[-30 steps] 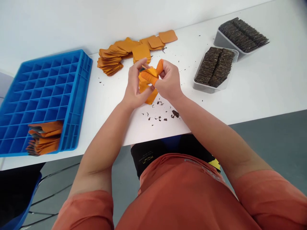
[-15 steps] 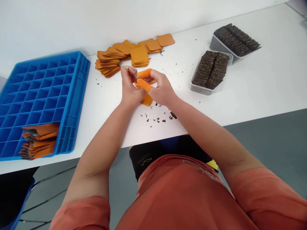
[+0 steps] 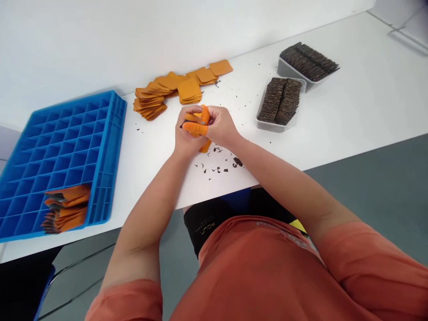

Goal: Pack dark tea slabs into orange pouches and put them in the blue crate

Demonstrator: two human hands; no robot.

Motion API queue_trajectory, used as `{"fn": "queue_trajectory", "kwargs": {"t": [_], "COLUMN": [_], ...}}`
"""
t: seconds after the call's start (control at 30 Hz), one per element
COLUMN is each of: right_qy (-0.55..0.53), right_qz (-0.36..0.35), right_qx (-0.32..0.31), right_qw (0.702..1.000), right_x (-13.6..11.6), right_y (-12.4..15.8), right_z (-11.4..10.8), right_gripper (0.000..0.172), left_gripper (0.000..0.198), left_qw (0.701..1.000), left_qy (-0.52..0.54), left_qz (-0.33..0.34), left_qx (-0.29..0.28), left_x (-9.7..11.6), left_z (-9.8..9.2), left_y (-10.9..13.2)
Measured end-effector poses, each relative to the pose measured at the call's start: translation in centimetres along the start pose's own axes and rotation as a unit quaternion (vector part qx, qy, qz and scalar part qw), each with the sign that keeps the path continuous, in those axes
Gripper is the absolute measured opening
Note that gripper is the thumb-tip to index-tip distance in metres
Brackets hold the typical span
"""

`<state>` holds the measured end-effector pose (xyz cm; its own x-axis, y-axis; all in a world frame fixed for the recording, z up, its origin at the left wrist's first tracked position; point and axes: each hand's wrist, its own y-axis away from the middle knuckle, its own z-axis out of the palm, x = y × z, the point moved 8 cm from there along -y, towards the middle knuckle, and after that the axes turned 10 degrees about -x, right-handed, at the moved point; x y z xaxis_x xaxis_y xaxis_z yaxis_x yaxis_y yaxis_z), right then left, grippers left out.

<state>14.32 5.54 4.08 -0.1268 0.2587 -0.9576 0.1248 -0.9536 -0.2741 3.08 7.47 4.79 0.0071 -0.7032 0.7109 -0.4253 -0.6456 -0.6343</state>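
Note:
My left hand (image 3: 185, 136) and my right hand (image 3: 221, 128) are pressed together above the white table (image 3: 351, 102), both closed on one small orange pouch (image 3: 204, 146). Its lower corner shows beneath my fingers. Orange finger cots cover my right thumb and forefinger (image 3: 194, 129). A spread pile of flat orange pouches (image 3: 174, 88) lies just beyond my hands. Dark crumbs (image 3: 220, 165) are scattered on the table under my wrists.
A blue compartment tray (image 3: 60, 156) sits at the left, with several filled orange pouches (image 3: 65, 207) stacked in its near corner. Two clear tubs of dark square wafers stand at the right, one near (image 3: 280, 101) and one farther back (image 3: 307, 60). A wall runs behind the table.
My hands have closed tighter around the pouch and drawn nearer to each other. The camera has tilted, so everything sits lower and farther left in view.

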Motion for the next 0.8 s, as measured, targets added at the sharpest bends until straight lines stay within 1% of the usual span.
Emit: {"fn": "queue_trajectory", "kwargs": {"t": [0.1, 0.17, 0.23, 0.27, 0.37, 0.4, 0.43, 0.53, 0.6, 0.7, 0.77, 0.8], "right_qy": [0.000, 0.014, 0.053, 0.080, 0.147, 0.160, 0.167, 0.165, 0.144, 0.104, 0.082, 0.071], "right_qz": [0.010, 0.011, 0.002, -0.007, -0.024, -0.014, 0.005, 0.085, 0.115, 0.104, 0.089, 0.090], "right_qx": [-0.019, -0.015, -0.004, 0.000, 0.007, 0.008, 0.009, -0.007, -0.017, -0.001, 0.006, -0.002], "right_qw": [1.000, 1.000, 0.999, 0.997, 0.989, 0.987, 0.986, 0.983, 0.983, 0.989, 0.993, 0.993], "right_x": [0.0, 0.0, -0.4, -0.7, -1.5, -1.6, -1.5, -0.6, 0.0, 0.2, 0.4, 0.6], "right_y": [0.0, 0.1, 0.3, 0.4, 0.5, 0.4, 0.3, 0.1, 0.1, -0.1, -0.2, -0.3], "right_z": [0.2, -0.1, -0.5, -0.7, -1.3, -1.5, -1.6, -1.9, -2.0, -2.5, -2.7, -2.5], "right_gripper": [0.067, 0.064, 0.059, 0.054, 0.031, 0.027, 0.027, 0.033, 0.035, 0.030, 0.027, 0.026], "left_gripper": [0.058, 0.058, 0.059, 0.060, 0.060, 0.060, 0.058, 0.054, 0.049, 0.044, 0.045, 0.048], "left_qw": [1.000, 1.000, 0.999, 0.998, 0.995, 0.994, 0.993, 0.986, 0.979, 0.975, 0.974, 0.974], "left_qy": [-0.004, -0.020, -0.040, -0.052, -0.089, -0.100, -0.114, -0.162, -0.188, -0.206, -0.211, -0.211], "left_qz": [-0.008, -0.010, -0.017, -0.022, -0.024, -0.020, -0.016, -0.001, 0.008, 0.007, 0.005, 0.009], "left_qx": [0.009, 0.013, 0.014, 0.017, 0.029, 0.027, 0.017, -0.038, -0.072, -0.083, -0.082, -0.084], "left_x": [-0.1, -0.3, -0.8, -1.2, -2.1, -2.2, -2.2, -1.3, -0.2, 1.4, 2.0, 2.3], "left_z": [-0.3, -0.5, -0.6, -0.8, -1.5, -1.7, -1.8, -1.4, -0.8, -0.1, 0.3, 0.5], "left_y": [0.1, 0.2, 0.2, 0.3, 0.4, 0.3, 0.3, -0.1, -0.3, -0.5, -0.6, -0.6]}}
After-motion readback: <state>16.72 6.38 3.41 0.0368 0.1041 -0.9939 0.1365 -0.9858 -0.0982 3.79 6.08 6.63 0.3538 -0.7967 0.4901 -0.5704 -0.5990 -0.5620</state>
